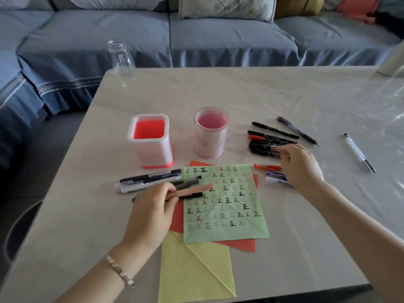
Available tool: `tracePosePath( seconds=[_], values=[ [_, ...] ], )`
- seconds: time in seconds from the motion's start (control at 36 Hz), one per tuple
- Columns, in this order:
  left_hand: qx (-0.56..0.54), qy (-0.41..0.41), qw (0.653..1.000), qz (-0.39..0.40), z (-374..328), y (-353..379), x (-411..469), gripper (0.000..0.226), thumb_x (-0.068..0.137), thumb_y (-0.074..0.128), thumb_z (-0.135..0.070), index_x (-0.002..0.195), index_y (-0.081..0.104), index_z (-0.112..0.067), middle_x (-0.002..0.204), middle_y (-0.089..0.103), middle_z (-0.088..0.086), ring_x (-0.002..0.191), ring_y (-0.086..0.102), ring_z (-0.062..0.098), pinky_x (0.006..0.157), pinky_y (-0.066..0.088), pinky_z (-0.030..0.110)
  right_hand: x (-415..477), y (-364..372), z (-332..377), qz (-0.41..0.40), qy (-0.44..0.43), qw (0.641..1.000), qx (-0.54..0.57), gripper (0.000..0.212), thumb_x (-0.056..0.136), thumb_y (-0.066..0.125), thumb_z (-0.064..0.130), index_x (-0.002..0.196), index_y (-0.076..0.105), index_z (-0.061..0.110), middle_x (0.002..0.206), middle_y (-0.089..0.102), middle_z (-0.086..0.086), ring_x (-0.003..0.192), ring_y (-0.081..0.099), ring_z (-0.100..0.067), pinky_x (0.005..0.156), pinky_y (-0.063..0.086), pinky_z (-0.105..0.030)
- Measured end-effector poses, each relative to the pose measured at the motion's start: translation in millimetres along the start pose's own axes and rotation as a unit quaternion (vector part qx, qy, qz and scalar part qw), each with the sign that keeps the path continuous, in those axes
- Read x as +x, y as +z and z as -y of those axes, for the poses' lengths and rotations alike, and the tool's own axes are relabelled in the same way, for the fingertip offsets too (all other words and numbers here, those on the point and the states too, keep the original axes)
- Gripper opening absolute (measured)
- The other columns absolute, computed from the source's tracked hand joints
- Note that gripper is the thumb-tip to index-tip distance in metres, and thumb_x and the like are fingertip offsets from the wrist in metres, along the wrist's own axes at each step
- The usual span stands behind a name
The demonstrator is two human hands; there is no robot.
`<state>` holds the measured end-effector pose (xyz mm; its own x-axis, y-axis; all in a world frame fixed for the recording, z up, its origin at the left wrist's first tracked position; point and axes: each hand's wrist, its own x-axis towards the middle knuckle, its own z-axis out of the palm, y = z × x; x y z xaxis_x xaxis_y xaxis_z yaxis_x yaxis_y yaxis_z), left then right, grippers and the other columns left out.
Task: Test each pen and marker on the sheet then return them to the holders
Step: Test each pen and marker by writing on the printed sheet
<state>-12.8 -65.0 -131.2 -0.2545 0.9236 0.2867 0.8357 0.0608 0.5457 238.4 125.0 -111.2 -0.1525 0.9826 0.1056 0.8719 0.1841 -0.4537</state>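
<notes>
1. My left hand [150,213] was curled round a handful of pens [192,190], a salmon-pink one among them. Their ends reached out past my fingers over the green sheet [225,215].
2. Just beyond that hand's knuckles, more loose pens [148,180] lay side by side on the desk [284,90].
3. Further out from the left hand stood the square holder [153,149], with the round holder [209,143] to its right, both upright.
4. My right hand [300,167] was palm down, its fingertips bent onto the near end of a cluster of black markers [264,146]. I could not tell whether they pinched one or only touched it.
5. On the thumb side of that hand lay a red pen [266,166] and a blue pen [276,178], the blue one partly hidden by my wrist.
6. Beyond the right hand lay a dark blue pen [297,131], and well off to its right a clear pen [358,153].
7. The green sheet lay between my two hands, covered in rows of written marks. It rested on an orange sheet [242,244] and a yellow sheet [192,270].
8. A bracelet [120,271] sat on my left wrist.
</notes>
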Motion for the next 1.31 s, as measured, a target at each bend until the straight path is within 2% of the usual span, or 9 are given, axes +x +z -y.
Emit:
tracePosePath(
  seconds=[0.14,0.33,0.53,0.64,0.75,0.92,1.06,1.17,1.31],
  values=[
    [0.083,-0.007,0.996,0.018,32,-7,-10,0.030,0.064,0.080,0.003,0.082,0.060,-0.011,0.074,0.062,-0.003,0.067,0.060,0.023,0.066,0.048,0.035,18,13,-21,0.073,-0.020,0.988,-0.136,0.031,0.092,0.045,0.008,0.121,0.056,0.012,0.127,0.055,-0.010,0.117,0.047,-0.031,0.094,0.036,-0.040],
    [0.134,-0.013,0.991,-0.004,36,-7,-18,0.033,0.061,0.080,0.003,0.087,0.064,-0.010,0.087,0.062,0.001,0.080,0.061,0.026,0.079,0.040,0.031,12,15,-20,0.064,-0.058,0.986,-0.145,0.028,0.094,0.044,0.012,0.115,0.061,0.012,0.118,0.058,-0.010,0.112,0.049,-0.029,0.095,0.033,-0.039],
    [0.026,0.069,0.997,-0.033,-5,0,-8,0.028,0.083,0.060,-0.017,0.110,0.056,-0.010,0.112,0.058,0.006,0.106,0.051,0.021,0.097,0.031,0.025,-42,-13,31,0.058,-0.144,0.987,0.027,0.021,0.090,0.052,0.014,0.107,0.065,0.011,0.103,0.056,-0.004,0.090,0.056,-0.024,0.079,0.043,-0.032],
    [0.002,0.164,0.986,0.016,-37,3,-1,0.042,0.090,0.047,-0.030,0.129,0.043,-0.013,0.131,0.049,0.005,0.122,0.042,0.019,0.107,0.027,0.030,-81,-33,58,0.149,-0.201,0.965,0.083,0.018,0.085,0.061,0.017,0.100,0.070,0.021,0.091,0.059,0.016,0.083,0.056,-0.001,0.072,0.040,-0.009],
    [0.027,0.241,0.969,0.042,-55,12,4,0.026,0.093,0.042,-0.028,0.115,0.049,-0.016,0.110,0.062,0.002,0.101,0.054,0.019,0.093,0.037,0.031,-102,-48,75,0.204,-0.190,0.947,0.159,0.020,0.077,0.070,0.014,0.085,0.070,0.033,0.078,0.064,0.016,0.076,0.059,-0.002,0.065,0.043,-0.009],
    [-0.102,0.173,0.975,0.094,-67,8,-3,0.021,0.098,0.033,-0.032,0.105,0.046,-0.017,0.085,0.061,-0.001,0.073,0.048,0.007,0.063,0.037,0.017,-114,-58,86,0.179,0.011,0.837,0.516,0.011,0.063,0.069,0.000,0.072,0.063,0.002,0.054,0.062,-0.009,0.047,0.059,-0.015,0.051,0.050,-0.019],
    [-0.138,0.206,0.957,0.149,-78,0,-4,0.029,0.098,0.030,-0.035,0.108,0.051,-0.017,0.087,0.062,-0.001,0.073,0.054,0.012,0.060,0.045,0.028,-128,-34,98,0.184,0.019,0.860,0.476,0.041,0.066,0.061,0.036,0.066,0.048,-0.003,0.041,0.040,0.001,0.037,0.034,-0.010,0.038,0.028,-0.016],
    [-0.147,0.219,0.953,0.150,-79,-3,-6,0.017,0.098,0.031,-0.035,0.101,0.045,-0.027,0.076,0.061,-0.007,0.060,0.053,0.011,0.051,0.038,0.020,-134,-23,103,0.164,0.061,0.833,0.525,0.036,0.087,0.054,0.012,0.058,0.035,0.004,0.039,0.031,0.004,0.033,0.028,-0.007,0.035,0.025,-0.014],
    [-0.201,0.209,0.936,0.198,-77,-6,-9,0.017,0.095,0.035,-0.035,0.102,0.049,-0.030,0.094,0.058,-0.014,0.061,0.048,-0.004,0.053,0.028,0.001,-134,-20,96,0.210,0.046,0.813,0.541,0.041,0.090,0.049,0.001,0.055,0.031,0.009,0.039,0.029,0.004,0.033,0.026,-0.007,0.034,0.026,-0.013]
  ],
)
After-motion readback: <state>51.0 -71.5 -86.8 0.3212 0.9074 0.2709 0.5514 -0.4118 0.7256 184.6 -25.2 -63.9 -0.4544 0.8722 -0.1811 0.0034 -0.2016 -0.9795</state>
